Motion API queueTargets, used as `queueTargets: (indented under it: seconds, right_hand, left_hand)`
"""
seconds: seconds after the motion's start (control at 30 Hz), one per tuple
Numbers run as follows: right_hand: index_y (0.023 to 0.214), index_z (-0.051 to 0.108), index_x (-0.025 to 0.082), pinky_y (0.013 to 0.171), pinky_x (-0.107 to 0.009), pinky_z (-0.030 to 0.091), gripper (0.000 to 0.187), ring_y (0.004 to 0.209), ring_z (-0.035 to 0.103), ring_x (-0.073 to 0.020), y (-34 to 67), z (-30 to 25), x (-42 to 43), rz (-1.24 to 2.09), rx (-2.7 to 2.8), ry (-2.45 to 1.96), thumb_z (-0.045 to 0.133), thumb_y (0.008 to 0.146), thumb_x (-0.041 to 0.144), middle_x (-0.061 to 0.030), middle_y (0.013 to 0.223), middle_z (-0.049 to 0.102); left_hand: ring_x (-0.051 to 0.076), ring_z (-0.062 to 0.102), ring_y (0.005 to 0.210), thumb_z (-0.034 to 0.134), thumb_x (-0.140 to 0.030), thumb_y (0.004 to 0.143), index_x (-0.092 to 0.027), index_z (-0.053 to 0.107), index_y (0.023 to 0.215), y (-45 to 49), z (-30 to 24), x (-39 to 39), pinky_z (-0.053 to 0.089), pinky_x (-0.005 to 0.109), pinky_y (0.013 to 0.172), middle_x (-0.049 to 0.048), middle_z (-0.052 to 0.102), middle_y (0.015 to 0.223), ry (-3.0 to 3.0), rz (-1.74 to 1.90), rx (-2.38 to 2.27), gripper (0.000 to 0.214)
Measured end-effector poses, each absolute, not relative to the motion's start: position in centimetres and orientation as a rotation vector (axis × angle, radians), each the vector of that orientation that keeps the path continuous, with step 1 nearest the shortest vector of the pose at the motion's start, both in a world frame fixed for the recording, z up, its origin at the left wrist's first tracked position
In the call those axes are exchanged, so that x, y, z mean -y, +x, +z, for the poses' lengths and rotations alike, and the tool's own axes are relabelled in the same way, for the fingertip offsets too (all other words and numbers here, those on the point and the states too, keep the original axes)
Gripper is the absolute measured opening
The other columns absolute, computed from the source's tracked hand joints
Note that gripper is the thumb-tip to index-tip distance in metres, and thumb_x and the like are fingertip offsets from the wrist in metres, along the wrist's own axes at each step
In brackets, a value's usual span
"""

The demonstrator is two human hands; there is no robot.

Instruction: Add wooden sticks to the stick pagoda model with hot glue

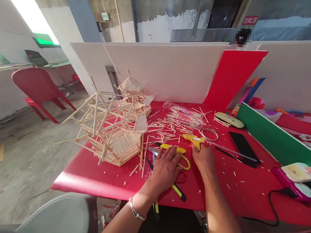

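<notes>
My right hand (203, 158) is closed around the handle of a small yellow hot glue gun (191, 137), with its nozzle pointing left and a clear glue stick (231, 150) trailing out of its back. Palm down, my left hand (167, 165) lies with fingers stretched over a pile of tools. Under and around it show a yellow-handled tool (178, 150), scissors with a yellow handle loop (186, 163) and a yellow-and-black utility knife (179, 192). Left of that hand stands a pavilion model (125, 148) built from thin wooden sticks, with an open stick frame (95, 114) at its near left.
Loose wooden sticks (167, 129) and a plastic bag of sticks (184, 115) lie behind the tools on the red table (227, 192). To the right are a tape roll (210, 134), a black phone (242, 147), an oval case (229, 120) and a purple power strip (291, 184).
</notes>
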State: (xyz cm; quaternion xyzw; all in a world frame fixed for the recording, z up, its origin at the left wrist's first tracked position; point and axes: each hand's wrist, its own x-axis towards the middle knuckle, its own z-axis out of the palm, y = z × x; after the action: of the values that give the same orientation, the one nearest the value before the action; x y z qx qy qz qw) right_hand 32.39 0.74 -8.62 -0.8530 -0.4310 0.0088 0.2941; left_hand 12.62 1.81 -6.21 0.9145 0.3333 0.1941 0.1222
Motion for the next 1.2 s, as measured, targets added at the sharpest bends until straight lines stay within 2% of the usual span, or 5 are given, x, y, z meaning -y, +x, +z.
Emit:
queueTargets:
  seconds: [0.17,0.33,0.73,0.9,1.2]
  right_hand:
    - [0.113,0.068,0.018,0.083,-0.044,0.049,0.036,0.103,0.061,-0.0308,29.3,-5.7,2.3,-0.058,1.394,-2.084,0.048,0.093,0.04,-0.0164,0.111,0.067]
    - [0.104,0.071,0.027,0.07,-0.03,0.052,0.026,0.081,0.068,-0.0194,22.5,-5.0,4.7,0.18,1.814,-1.882,0.049,0.096,0.039,-0.0042,0.097,0.072]
    - [0.105,0.068,0.022,0.079,-0.04,0.052,0.02,0.096,0.064,-0.0286,16.9,-5.1,4.3,0.259,2.105,-1.838,0.062,0.085,0.023,-0.0089,0.1,0.066]
    - [0.104,0.067,0.023,0.09,-0.041,0.05,0.022,0.102,0.061,-0.027,16.8,-5.5,5.9,0.27,2.128,-1.776,0.063,0.082,0.021,-0.0095,0.112,0.064]
    - [0.093,0.072,0.024,0.073,-0.03,0.047,0.021,0.087,0.066,-0.0206,22.3,-5.6,1.6,0.275,1.981,-1.951,0.05,0.091,0.023,-0.0041,0.091,0.071]
  left_hand:
    - [0.023,0.067,0.096,0.047,-0.023,0.096,-0.021,0.073,0.103,7.6,-5.1,-0.5,0.049,0.036,0.086,0.0099,0.074,0.106,2.316,0.868,-1.254,0.027]
    - [0.018,0.066,0.076,0.051,-0.029,0.094,-0.022,0.072,0.085,2.9,-5.2,0.2,0.046,0.027,0.066,0.0038,0.071,0.085,2.078,0.8,-1.56,0.024]
    - [0.021,0.067,0.076,0.056,-0.039,0.089,-0.023,0.069,0.084,3.0,-6.5,0.2,0.036,0.028,0.056,0.0034,0.072,0.086,2.115,0.357,-1.859,0.021]
    - [0.024,0.07,0.077,0.054,-0.03,0.087,-0.021,0.069,0.086,3.5,-6.0,0.0,0.039,0.029,0.057,0.0077,0.073,0.086,2.16,0.141,-1.9,0.018]
    - [0.022,0.068,0.076,0.046,-0.031,0.092,-0.023,0.069,0.087,4.2,-4.6,1.0,0.038,0.029,0.056,0.0065,0.071,0.087,2.178,0.26,-1.813,0.024]
